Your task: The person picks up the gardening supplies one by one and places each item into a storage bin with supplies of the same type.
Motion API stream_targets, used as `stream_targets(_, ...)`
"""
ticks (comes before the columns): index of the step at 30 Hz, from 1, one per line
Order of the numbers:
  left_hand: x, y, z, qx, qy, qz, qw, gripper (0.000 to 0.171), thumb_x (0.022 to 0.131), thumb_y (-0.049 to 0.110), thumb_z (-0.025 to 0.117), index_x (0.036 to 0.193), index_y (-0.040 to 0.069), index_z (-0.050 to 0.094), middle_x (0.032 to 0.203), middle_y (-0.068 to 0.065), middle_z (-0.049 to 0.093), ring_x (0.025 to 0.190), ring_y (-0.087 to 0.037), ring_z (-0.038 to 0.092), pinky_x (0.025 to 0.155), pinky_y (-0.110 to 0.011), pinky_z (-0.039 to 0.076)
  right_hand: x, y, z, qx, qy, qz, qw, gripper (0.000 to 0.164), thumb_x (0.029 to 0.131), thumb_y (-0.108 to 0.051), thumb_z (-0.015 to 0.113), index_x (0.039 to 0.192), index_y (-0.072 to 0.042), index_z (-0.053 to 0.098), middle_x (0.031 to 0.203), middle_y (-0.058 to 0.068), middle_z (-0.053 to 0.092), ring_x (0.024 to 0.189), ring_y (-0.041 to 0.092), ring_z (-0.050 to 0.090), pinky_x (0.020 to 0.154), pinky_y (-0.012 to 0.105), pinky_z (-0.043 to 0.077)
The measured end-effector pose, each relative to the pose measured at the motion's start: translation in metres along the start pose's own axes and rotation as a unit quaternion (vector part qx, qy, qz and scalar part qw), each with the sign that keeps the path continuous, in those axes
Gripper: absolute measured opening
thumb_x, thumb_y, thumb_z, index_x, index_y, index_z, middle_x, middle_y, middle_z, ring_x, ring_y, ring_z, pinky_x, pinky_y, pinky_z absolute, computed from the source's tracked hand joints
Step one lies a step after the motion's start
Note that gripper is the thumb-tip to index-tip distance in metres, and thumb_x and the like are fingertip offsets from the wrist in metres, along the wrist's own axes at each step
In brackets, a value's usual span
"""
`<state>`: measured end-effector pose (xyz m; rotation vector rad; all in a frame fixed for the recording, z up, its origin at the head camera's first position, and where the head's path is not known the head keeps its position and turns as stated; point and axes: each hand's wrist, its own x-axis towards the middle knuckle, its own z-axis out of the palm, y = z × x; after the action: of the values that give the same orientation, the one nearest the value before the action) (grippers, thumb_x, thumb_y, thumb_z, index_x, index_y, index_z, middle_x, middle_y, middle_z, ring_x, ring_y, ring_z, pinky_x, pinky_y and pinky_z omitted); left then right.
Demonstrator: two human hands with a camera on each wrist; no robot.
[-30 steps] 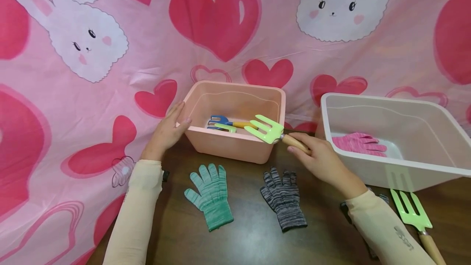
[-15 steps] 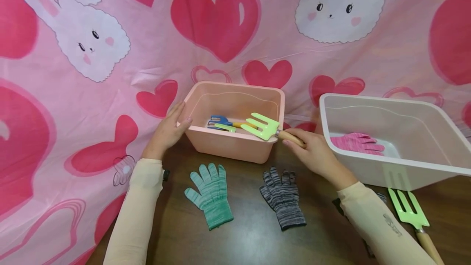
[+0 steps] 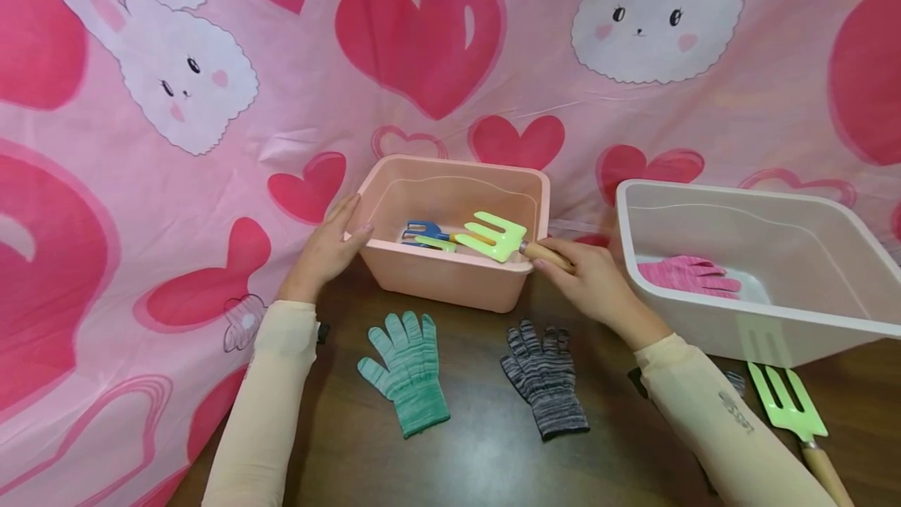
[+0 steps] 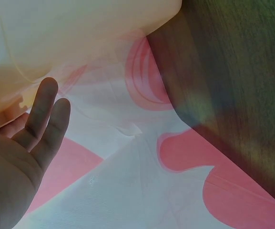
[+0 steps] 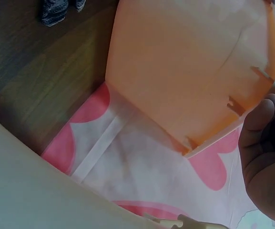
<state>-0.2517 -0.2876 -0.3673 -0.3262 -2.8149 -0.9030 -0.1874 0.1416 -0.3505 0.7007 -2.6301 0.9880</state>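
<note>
My right hand [image 3: 594, 280] grips the wooden handle of a light green garden hand fork [image 3: 501, 242], its tines pointing left over the right part of a pink plastic bin [image 3: 436, 276]. In the right wrist view, the curled fingers [image 5: 261, 119] are beside the bin's rim. My left hand [image 3: 322, 253] rests at the bin's left rim, fingers fairly straight along its outside and thumb by the front corner. Inside the bin lie a blue-pronged tool [image 3: 422, 230] with a yellow handle and another light green tool [image 3: 438, 243], partly hidden by the front wall.
A green glove [image 3: 408, 374] and a dark grey glove [image 3: 545, 382] lie on the brown table [image 3: 479, 460]. At right stands a whitish bin [image 3: 704, 327] with a pink glove [image 3: 686, 276]; before it lies another green fork [image 3: 788, 405]. A pink heart-patterned cloth [image 3: 296, 53] hangs behind.
My right hand has moved left with the hand fork, bringing its tines farther in over the pink bin. My left hand stays at the bin's left rim.
</note>
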Motion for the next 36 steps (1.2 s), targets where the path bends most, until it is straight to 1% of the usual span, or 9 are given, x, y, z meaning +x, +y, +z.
stream_targets(3, 0.0, 0.001, 0.0, 0.005, -0.002, -0.003, 1.0, 0.081, 0.099, 0.058, 0.05, 0.162, 0.015, 0.024, 0.166, -0.009, 0.022, 0.15, -0.034, 0.021, 0.116, -0.061, 0.023, 0.003, -0.002, -0.001, 0.002, -0.006, 0.003, 1.0, 0.044, 0.095, -0.029, 0.072, 0.132, -0.007, 0.066, 0.102, 0.008, 0.072, 0.076, 0.021, 0.059, 0.062, 0.034, 0.053)
stream_targets(5, 0.0, 0.001, 0.0, 0.005, -0.003, -0.005, 1.0, 0.082, 0.098, 0.06, 0.05, 0.162, 0.016, 0.024, 0.166, -0.008, 0.022, 0.15, -0.033, 0.021, 0.116, -0.061, 0.023, 0.005, -0.003, -0.001, 0.005, -0.009, 0.005, 1.0, 0.044, 0.095, -0.03, 0.072, 0.133, -0.008, 0.066, 0.111, 0.009, 0.072, 0.082, 0.022, 0.062, 0.067, 0.037, 0.056)
stream_targets(7, 0.001, 0.001, 0.0, 0.004, -0.004, -0.007, 1.0, 0.083, 0.098, 0.06, 0.051, 0.162, 0.016, 0.024, 0.166, -0.008, 0.022, 0.15, -0.033, 0.021, 0.116, -0.062, 0.023, 0.008, -0.004, -0.001, 0.007, -0.007, 0.003, 1.0, 0.044, 0.095, -0.029, 0.073, 0.132, -0.009, 0.067, 0.115, 0.009, 0.071, 0.086, 0.022, 0.062, 0.07, 0.038, 0.056)
stream_targets(12, 0.001, 0.002, 0.001, -0.001, -0.005, -0.009, 0.9999, 0.081, 0.098, 0.056, 0.053, 0.163, 0.018, 0.023, 0.166, -0.007, 0.021, 0.151, -0.033, 0.02, 0.116, -0.062, 0.022, 0.014, -0.004, 0.001, 0.012, -0.003, -0.013, 1.0, 0.041, 0.094, -0.027, 0.073, 0.13, -0.007, 0.068, 0.112, 0.009, 0.071, 0.086, 0.024, 0.061, 0.07, 0.039, 0.053)
stream_targets(17, 0.001, 0.0, 0.002, -0.005, -0.006, -0.009, 0.9999, 0.08, 0.098, 0.056, 0.052, 0.163, 0.018, 0.023, 0.166, -0.006, 0.021, 0.151, -0.032, 0.019, 0.116, -0.062, 0.021, 0.021, -0.004, 0.004, 0.023, -0.011, -0.018, 1.0, 0.041, 0.094, -0.024, 0.073, 0.13, -0.005, 0.067, 0.115, 0.011, 0.07, 0.091, 0.026, 0.061, 0.075, 0.041, 0.053)
stream_targets(22, 0.001, -0.001, 0.002, -0.005, -0.005, -0.014, 0.9999, 0.084, 0.097, 0.062, 0.051, 0.163, 0.019, 0.023, 0.166, -0.006, 0.021, 0.151, -0.032, 0.02, 0.115, -0.063, 0.023, 0.029, -0.007, 0.004, 0.019, -0.03, -0.003, 0.999, 0.043, 0.096, -0.031, 0.071, 0.131, -0.008, 0.066, 0.112, 0.009, 0.07, 0.09, 0.025, 0.061, 0.077, 0.042, 0.054)
stream_targets(27, 0.001, -0.002, 0.002, -0.002, -0.003, -0.01, 0.9999, 0.083, 0.097, 0.061, 0.051, 0.163, 0.019, 0.023, 0.166, -0.006, 0.021, 0.151, -0.033, 0.02, 0.115, -0.063, 0.022, 0.037, -0.011, 0.004, 0.018, -0.048, 0.01, 0.999, 0.047, 0.096, -0.039, 0.069, 0.133, -0.01, 0.065, 0.115, 0.008, 0.07, 0.095, 0.025, 0.063, 0.082, 0.044, 0.056)
stream_targets(32, 0.001, -0.002, 0.001, -0.002, -0.001, -0.004, 1.0, 0.083, 0.097, 0.061, 0.05, 0.162, 0.018, 0.024, 0.166, -0.006, 0.022, 0.151, -0.033, 0.02, 0.116, -0.062, 0.022, 0.043, -0.013, 0.005, 0.018, -0.052, 0.014, 0.998, 0.047, 0.097, -0.038, 0.068, 0.133, -0.009, 0.065, 0.113, 0.01, 0.071, 0.09, 0.026, 0.063, 0.076, 0.041, 0.056)
stream_targets(36, 0.001, -0.002, 0.001, -0.003, -0.001, -0.006, 1.0, 0.083, 0.097, 0.061, 0.05, 0.162, 0.017, 0.024, 0.166, -0.007, 0.022, 0.151, -0.033, 0.02, 0.116, -0.062, 0.022, 0.048, -0.014, 0.006, 0.02, -0.051, 0.015, 0.998, 0.046, 0.097, -0.036, 0.069, 0.134, -0.009, 0.065, 0.115, 0.01, 0.071, 0.091, 0.026, 0.063, 0.076, 0.041, 0.055)
